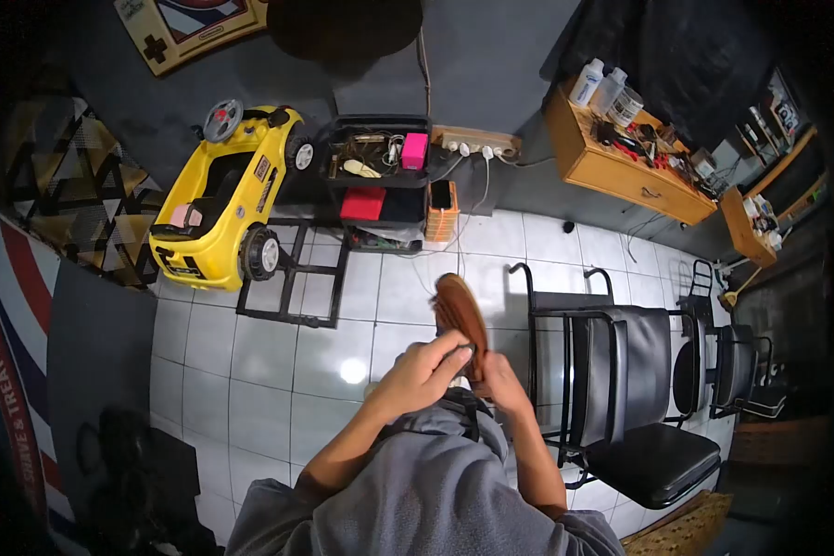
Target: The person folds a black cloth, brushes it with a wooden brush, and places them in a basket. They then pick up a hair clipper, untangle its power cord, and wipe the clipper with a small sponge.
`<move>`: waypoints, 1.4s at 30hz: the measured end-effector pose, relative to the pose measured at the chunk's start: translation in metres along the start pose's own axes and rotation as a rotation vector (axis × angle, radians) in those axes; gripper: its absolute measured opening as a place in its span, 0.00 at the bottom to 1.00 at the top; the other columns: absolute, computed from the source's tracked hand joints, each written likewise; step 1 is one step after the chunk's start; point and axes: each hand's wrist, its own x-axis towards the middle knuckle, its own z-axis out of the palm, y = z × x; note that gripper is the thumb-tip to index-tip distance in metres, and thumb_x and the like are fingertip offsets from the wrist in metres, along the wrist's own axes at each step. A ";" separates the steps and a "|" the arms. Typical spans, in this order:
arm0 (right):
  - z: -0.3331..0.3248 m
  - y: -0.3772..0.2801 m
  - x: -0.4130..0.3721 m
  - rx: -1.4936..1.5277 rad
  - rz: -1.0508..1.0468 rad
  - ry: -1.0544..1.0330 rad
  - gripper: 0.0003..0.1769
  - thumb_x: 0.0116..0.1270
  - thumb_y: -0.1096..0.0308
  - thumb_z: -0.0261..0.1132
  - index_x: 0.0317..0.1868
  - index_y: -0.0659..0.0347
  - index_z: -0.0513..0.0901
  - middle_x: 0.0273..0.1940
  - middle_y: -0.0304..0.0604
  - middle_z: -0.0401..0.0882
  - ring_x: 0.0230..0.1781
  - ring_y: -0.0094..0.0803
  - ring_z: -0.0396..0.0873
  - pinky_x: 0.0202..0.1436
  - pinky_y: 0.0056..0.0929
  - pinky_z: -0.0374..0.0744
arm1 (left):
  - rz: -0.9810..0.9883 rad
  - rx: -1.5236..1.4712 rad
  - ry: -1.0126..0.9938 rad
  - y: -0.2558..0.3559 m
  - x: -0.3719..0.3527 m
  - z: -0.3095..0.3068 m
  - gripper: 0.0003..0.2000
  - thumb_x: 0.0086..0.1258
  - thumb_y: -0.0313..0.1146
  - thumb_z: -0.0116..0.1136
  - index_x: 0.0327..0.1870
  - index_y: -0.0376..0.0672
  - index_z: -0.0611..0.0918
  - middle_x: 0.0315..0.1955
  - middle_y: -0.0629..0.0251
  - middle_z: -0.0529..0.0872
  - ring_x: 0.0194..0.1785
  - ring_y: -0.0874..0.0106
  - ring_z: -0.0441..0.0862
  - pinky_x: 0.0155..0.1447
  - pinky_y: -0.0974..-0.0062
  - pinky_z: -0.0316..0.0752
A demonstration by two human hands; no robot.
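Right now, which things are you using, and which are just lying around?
In use:
- brush, held in the left hand and the right hand

Lying about:
- yellow toy car
- black cart with a pink box
- black chair
- bottles on the wooden shelf

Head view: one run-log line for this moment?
left hand: on brown wooden brush | right hand: gripping its lower end | nearby: black chair, tiled floor
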 end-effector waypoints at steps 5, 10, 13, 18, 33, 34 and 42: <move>-0.008 0.084 -0.004 -0.901 0.397 -0.110 0.43 0.65 0.27 0.51 0.40 0.66 0.86 0.34 0.59 0.85 0.36 0.56 0.84 0.42 0.48 0.80 | 0.054 -0.182 0.191 0.002 -0.003 -0.016 0.09 0.78 0.32 0.49 0.48 0.35 0.77 0.35 0.68 0.79 0.40 0.81 0.73 0.47 0.81 0.70; -0.018 0.122 -0.034 -1.091 0.655 -0.008 0.44 0.65 0.27 0.50 0.36 0.66 0.88 0.33 0.62 0.84 0.41 0.58 0.84 0.46 0.52 0.80 | 0.025 -0.269 0.312 -0.014 -0.008 -0.016 0.10 0.79 0.34 0.48 0.46 0.35 0.77 0.28 0.76 0.74 0.33 0.84 0.69 0.39 0.83 0.67; -0.029 0.129 -0.021 -0.643 0.429 0.187 0.42 0.69 0.30 0.49 0.31 0.67 0.85 0.24 0.55 0.84 0.30 0.50 0.86 0.34 0.46 0.79 | -0.043 -0.264 0.299 -0.024 -0.007 -0.012 0.09 0.78 0.34 0.49 0.46 0.36 0.76 0.26 0.76 0.72 0.32 0.85 0.66 0.36 0.83 0.64; -0.015 0.033 -0.007 0.617 0.391 0.114 0.35 0.77 0.37 0.43 0.22 0.58 0.70 0.18 0.33 0.66 0.14 0.19 0.60 0.15 0.24 0.57 | -0.018 -0.204 0.229 -0.021 -0.002 -0.004 0.09 0.78 0.32 0.49 0.47 0.35 0.76 0.29 0.71 0.75 0.34 0.84 0.67 0.38 0.83 0.66; -0.023 0.137 -0.015 -1.037 0.678 -0.148 0.48 0.65 0.25 0.48 0.44 0.70 0.85 0.39 0.63 0.85 0.47 0.56 0.83 0.52 0.49 0.78 | 0.017 -0.279 0.352 -0.015 0.004 -0.026 0.09 0.80 0.34 0.46 0.47 0.37 0.75 0.28 0.73 0.75 0.34 0.84 0.68 0.40 0.82 0.68; -0.026 0.140 -0.014 -0.874 0.638 -0.078 0.46 0.66 0.26 0.48 0.41 0.69 0.84 0.36 0.60 0.84 0.41 0.51 0.83 0.46 0.46 0.78 | -0.026 -0.245 0.369 -0.020 0.004 -0.025 0.09 0.80 0.34 0.46 0.47 0.37 0.75 0.28 0.73 0.74 0.33 0.84 0.68 0.39 0.82 0.68; 0.006 -0.009 0.001 0.593 0.261 0.006 0.28 0.78 0.40 0.44 0.28 0.55 0.67 0.20 0.27 0.58 0.16 0.14 0.52 0.18 0.19 0.51 | -0.001 -0.023 0.268 -0.014 0.009 -0.004 0.10 0.78 0.35 0.49 0.47 0.36 0.73 0.28 0.63 0.78 0.32 0.77 0.72 0.36 0.77 0.69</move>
